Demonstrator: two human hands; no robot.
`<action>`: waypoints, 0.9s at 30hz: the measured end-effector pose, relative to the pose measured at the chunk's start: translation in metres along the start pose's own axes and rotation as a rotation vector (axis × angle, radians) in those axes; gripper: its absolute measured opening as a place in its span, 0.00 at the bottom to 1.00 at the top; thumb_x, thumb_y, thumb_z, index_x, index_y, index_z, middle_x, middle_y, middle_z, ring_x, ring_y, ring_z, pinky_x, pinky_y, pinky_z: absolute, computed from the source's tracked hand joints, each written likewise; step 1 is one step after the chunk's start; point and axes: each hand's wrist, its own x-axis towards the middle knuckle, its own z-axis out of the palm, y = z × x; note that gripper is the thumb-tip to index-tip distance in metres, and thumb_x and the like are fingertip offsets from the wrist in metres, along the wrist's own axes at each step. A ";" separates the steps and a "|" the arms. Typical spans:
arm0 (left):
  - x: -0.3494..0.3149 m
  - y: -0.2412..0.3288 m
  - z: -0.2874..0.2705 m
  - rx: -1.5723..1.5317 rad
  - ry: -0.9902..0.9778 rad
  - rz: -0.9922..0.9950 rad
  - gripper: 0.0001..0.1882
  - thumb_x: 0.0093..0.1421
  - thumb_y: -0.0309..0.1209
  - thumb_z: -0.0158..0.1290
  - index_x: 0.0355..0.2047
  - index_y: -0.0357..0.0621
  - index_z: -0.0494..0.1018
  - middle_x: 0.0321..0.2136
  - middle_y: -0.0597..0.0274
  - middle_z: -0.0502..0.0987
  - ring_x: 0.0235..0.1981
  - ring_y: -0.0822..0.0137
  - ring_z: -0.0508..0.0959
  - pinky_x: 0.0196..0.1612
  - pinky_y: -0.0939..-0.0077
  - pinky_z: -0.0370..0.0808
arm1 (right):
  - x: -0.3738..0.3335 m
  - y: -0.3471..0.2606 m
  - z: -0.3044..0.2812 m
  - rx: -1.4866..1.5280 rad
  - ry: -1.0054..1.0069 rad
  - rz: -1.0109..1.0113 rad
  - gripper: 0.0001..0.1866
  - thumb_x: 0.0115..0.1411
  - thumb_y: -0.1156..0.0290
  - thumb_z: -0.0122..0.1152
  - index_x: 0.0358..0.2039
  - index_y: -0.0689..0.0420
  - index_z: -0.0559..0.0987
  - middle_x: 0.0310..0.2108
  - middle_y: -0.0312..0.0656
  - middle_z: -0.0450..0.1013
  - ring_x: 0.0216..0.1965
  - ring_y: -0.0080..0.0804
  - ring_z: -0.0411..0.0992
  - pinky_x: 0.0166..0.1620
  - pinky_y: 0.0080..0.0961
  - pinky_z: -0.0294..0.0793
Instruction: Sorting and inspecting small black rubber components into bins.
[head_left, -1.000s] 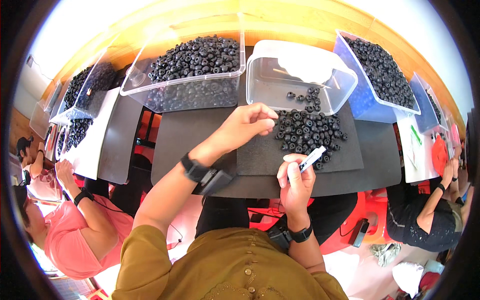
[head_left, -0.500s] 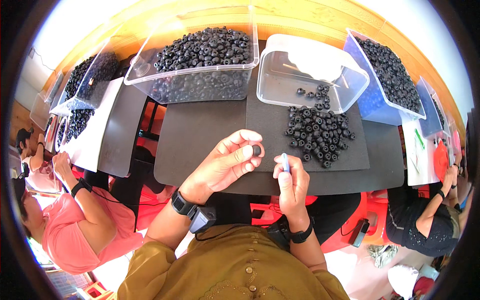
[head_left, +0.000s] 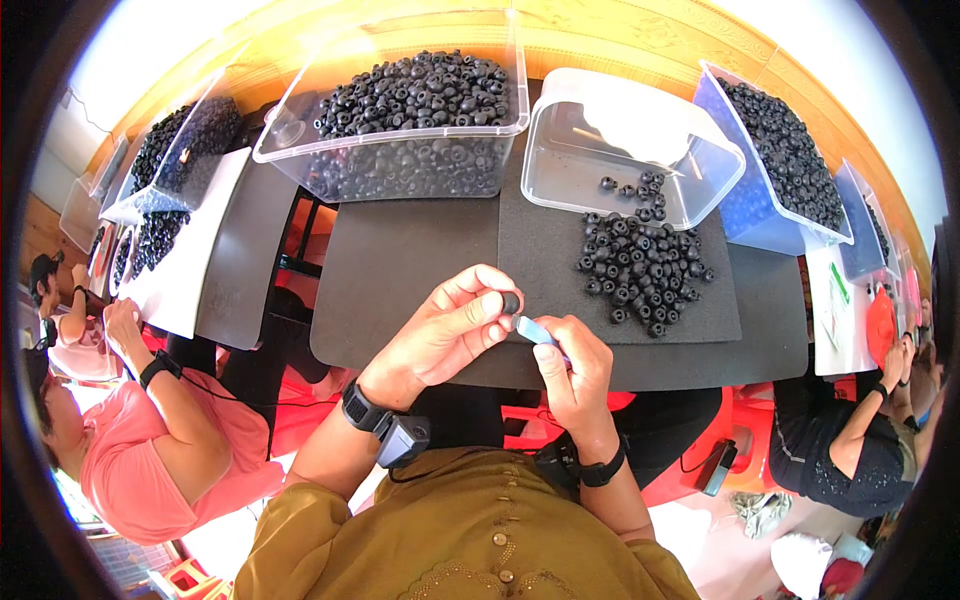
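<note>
Between the thumb and fingers of my left hand (head_left: 445,330) is a small round black bead (head_left: 511,302). My right hand (head_left: 578,380) grips a slim light-blue tool (head_left: 534,331) with a flat tip; its exact kind does not show. That tip points left and lies close to the bead, though I cannot tell whether they touch. Both hands are over the near edge of the dark table (head_left: 400,260). Beyond my right hand, a heap of black beads (head_left: 640,275) with holes lies on a dark mat (head_left: 530,250).
A clear bin (head_left: 390,142) full of beads stands at the back left. A clear tub (head_left: 735,178) on its side opens toward the heap. A bluish bin (head_left: 765,225) of beads is at the right. Co-workers sit left (head_left: 165,460) and right (head_left: 845,430).
My right hand has turned and brought the light-blue tool leftward, close to the bead. The left hand keeps hold of the bead in nearly the same place.
</note>
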 end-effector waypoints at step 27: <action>-0.004 0.006 0.006 0.120 -0.210 -0.069 0.07 0.60 0.29 0.54 0.37 0.43 0.70 0.33 0.63 0.74 0.32 0.76 0.72 0.36 0.85 0.71 | -0.005 0.013 0.003 0.092 0.318 0.282 0.07 0.61 0.72 0.53 0.33 0.63 0.76 0.17 0.31 0.64 0.18 0.19 0.59 0.22 0.19 0.58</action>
